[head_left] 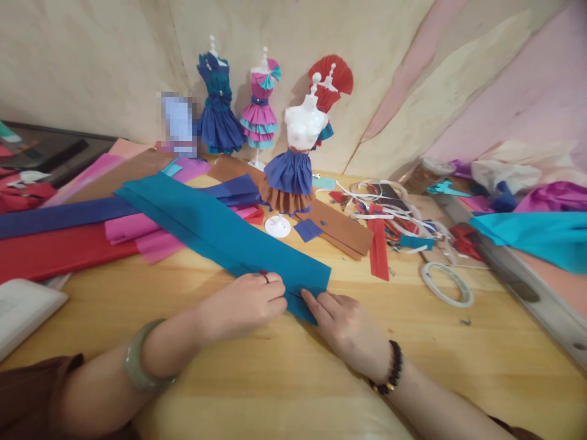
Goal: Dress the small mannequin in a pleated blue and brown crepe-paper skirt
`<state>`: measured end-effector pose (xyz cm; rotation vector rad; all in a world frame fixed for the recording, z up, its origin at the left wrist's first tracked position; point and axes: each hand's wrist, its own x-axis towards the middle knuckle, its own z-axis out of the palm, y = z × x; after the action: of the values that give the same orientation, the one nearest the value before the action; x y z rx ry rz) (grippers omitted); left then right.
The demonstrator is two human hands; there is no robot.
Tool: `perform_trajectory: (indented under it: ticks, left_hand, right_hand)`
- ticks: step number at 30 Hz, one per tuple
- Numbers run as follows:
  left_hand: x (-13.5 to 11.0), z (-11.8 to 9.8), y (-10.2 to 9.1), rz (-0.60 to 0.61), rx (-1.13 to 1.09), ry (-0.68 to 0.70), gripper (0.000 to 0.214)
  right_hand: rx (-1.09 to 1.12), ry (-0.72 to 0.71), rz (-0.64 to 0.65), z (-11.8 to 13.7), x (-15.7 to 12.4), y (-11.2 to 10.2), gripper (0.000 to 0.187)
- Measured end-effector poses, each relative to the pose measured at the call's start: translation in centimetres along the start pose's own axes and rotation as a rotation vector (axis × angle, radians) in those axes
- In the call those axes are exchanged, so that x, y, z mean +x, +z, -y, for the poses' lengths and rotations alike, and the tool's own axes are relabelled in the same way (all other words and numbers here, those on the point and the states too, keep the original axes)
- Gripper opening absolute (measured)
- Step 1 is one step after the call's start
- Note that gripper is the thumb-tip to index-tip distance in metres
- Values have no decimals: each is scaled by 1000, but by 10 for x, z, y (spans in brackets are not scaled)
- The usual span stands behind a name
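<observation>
A long teal strip of crepe paper or thin cloth lies slantwise over the table, folded lengthwise with an overlapping layer. At its near edge my left hand is closed, fingers curled and pinching the strip; the fingertips are partly hidden. My right hand grips the strip's near right corner, the index finger pressed on top and the thumb out of sight. A short dark line shows on the strip between both hands; I cannot tell whether it is a pin or a crease.
Behind stands a white mannequin in a blue and brown ruffled skirt, with several dressed ones by the wall. Red and blue strips lie left. To the right are a tape roll, tangled white cords and a metal-edged board.
</observation>
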<state>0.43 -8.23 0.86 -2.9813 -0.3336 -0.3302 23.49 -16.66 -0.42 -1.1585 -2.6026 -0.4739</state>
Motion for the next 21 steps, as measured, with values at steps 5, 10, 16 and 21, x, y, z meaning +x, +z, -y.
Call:
perform_trajectory:
  ticks: [5, 10, 16, 21]
  left_hand:
    - [-1, 0, 1, 3, -1, 6, 19]
    - [1, 0, 0, -9, -7, 6, 19]
    - [1, 0, -3, -14, -11, 7, 19]
    - [1, 0, -1, 12, -13, -4, 21]
  right_hand:
    - [-19, 4, -3, 1, 3, 1, 32]
    - [-8, 2, -12, 1, 5, 1, 32]
    - [-3, 7, -5, 1, 6, 1, 32]
    - [-3, 15, -15, 2, 6, 1, 33]
